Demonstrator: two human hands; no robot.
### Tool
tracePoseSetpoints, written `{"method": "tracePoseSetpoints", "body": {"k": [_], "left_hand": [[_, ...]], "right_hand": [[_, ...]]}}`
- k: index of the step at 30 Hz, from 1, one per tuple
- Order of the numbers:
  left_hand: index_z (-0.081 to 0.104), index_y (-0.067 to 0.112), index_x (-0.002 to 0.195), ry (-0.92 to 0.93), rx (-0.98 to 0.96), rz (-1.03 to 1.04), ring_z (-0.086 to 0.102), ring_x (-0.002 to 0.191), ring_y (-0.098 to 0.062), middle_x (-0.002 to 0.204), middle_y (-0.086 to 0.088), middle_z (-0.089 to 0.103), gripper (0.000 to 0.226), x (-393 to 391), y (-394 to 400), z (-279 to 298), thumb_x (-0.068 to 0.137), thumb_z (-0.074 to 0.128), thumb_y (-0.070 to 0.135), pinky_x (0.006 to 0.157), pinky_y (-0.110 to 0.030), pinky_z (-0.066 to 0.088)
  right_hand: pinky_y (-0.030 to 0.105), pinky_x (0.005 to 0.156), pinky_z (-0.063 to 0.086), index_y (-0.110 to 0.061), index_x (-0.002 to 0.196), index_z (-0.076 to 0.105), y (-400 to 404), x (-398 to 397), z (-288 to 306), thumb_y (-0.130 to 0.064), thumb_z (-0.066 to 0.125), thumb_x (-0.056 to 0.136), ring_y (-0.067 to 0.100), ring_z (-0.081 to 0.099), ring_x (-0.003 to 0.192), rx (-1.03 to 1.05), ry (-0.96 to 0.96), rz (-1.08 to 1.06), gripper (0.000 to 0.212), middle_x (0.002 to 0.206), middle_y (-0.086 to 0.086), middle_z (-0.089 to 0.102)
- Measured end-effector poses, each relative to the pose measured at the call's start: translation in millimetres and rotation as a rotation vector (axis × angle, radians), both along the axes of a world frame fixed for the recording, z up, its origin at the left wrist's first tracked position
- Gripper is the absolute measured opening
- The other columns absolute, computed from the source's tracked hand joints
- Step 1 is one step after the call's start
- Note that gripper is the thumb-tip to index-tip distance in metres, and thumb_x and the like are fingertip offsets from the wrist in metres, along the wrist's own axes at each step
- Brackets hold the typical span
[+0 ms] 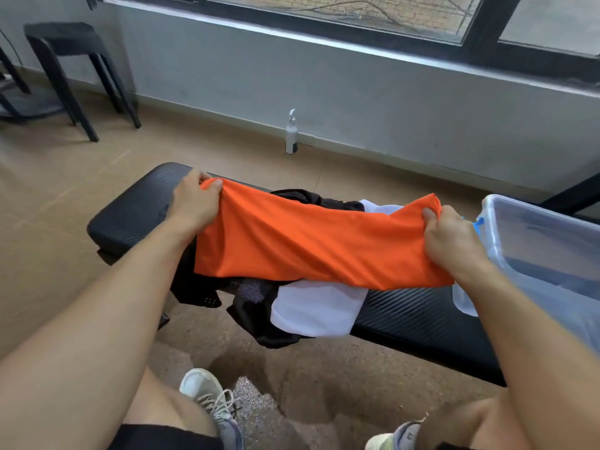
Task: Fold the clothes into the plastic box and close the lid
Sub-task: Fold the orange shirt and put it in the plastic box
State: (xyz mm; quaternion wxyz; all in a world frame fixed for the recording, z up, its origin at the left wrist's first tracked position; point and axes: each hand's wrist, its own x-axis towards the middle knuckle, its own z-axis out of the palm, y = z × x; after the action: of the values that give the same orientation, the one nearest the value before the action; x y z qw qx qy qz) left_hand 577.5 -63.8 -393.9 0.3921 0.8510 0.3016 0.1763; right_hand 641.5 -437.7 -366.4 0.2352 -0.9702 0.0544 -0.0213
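The orange shirt point(311, 241) is bright, smooth and already doubled into a long band with soft diagonal creases, stretched out just above the black padded tabletop point(130, 206), with the left hand point(194, 203) pinching its left end between curled fingers and thumb and the right hand point(451, 238) gripping its right end the same way. Beneath the shirt, on the tabletop, lie a crumpled black garment point(256, 306) and a white garment point(318, 310), both hanging partly over the near edge. The clear plastic box point(545, 248) with a blue clip sits open just right of the shirt, beside the right hand.
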Motion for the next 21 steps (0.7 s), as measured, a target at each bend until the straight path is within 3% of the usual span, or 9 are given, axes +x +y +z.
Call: {"method": "tracePoseSetpoints", "body": {"k": [3, 5, 7, 10, 12, 17, 21], "left_hand": [[0.058, 0.008, 0.115, 0.114, 0.038, 0.024, 0.055, 0.120, -0.038, 0.126, -0.019, 0.064, 0.031, 0, 2, -10, 0.097, 0.060, 0.033, 0.095, -0.041, 0.042], [0.053, 0.007, 0.123, 0.270, 0.039, 0.009, 0.054, 0.123, -0.038, 0.132, -0.020, 0.060, 0.053, -2, 3, -13, 0.089, 0.072, 0.042, 0.097, -0.042, 0.044], [0.047, 0.000, 0.136, 0.457, 0.055, 0.002, 0.061, 0.113, -0.039, 0.133, -0.023, 0.059, 0.085, -5, 3, -11, 0.079, 0.079, 0.054, 0.090, -0.043, 0.052], [0.056, 0.000, 0.134, 0.669, 0.023, -0.062, 0.066, 0.078, -0.031, 0.120, -0.024, 0.066, 0.088, -12, 4, -7, 0.080, 0.070, 0.068, 0.066, -0.034, 0.056], [0.048, 0.004, 0.144, 0.754, -0.046, -0.114, 0.067, 0.088, -0.034, 0.131, -0.022, 0.061, 0.092, -16, 4, -8, 0.084, 0.062, 0.072, 0.075, -0.039, 0.058], [0.047, 0.005, 0.146, 0.665, -0.120, -0.198, 0.057, 0.122, -0.033, 0.146, -0.012, 0.051, 0.086, -16, 1, -17, 0.083, 0.074, 0.057, 0.086, -0.041, 0.050], [0.052, -0.001, 0.141, 0.554, -0.105, -0.204, 0.059, 0.121, -0.034, 0.141, -0.016, 0.057, 0.081, -15, -5, -20, 0.081, 0.081, 0.045, 0.092, -0.038, 0.049]], "right_hand": [[0.049, 0.093, 0.039, 0.005, 0.120, 0.049, 1, 4, -4, -0.035, 0.033, 0.108, 0.052, 0.051, 0.117, 0.028, -0.020, -0.023, 0.044, 0.123, 0.037, 0.056], [0.049, 0.092, 0.040, 0.003, 0.118, 0.049, 4, 4, -8, -0.035, 0.035, 0.108, 0.051, 0.052, 0.114, 0.049, -0.003, -0.005, 0.042, 0.121, 0.037, 0.057], [0.050, 0.096, 0.040, 0.001, 0.120, 0.049, 7, 2, -12, -0.037, 0.036, 0.107, 0.050, 0.052, 0.117, 0.052, 0.047, 0.001, 0.042, 0.124, 0.035, 0.056], [0.050, 0.099, 0.039, -0.001, 0.124, 0.049, 9, 1, -14, -0.040, 0.036, 0.106, 0.049, 0.051, 0.120, 0.069, 0.071, -0.012, 0.044, 0.127, 0.034, 0.055], [0.051, 0.099, 0.039, -0.002, 0.124, 0.049, 9, 2, -13, -0.041, 0.036, 0.106, 0.050, 0.051, 0.120, 0.094, 0.052, -0.011, 0.045, 0.127, 0.035, 0.055], [0.049, 0.096, 0.041, -0.005, 0.119, 0.053, 13, -1, -10, -0.043, 0.038, 0.105, 0.046, 0.053, 0.118, 0.163, -0.014, 0.045, 0.043, 0.124, 0.028, 0.059], [0.044, 0.089, 0.040, -0.005, 0.112, 0.054, 16, -6, -4, -0.040, 0.040, 0.105, 0.042, 0.054, 0.114, 0.224, -0.066, 0.093, 0.039, 0.119, 0.024, 0.061]]}}
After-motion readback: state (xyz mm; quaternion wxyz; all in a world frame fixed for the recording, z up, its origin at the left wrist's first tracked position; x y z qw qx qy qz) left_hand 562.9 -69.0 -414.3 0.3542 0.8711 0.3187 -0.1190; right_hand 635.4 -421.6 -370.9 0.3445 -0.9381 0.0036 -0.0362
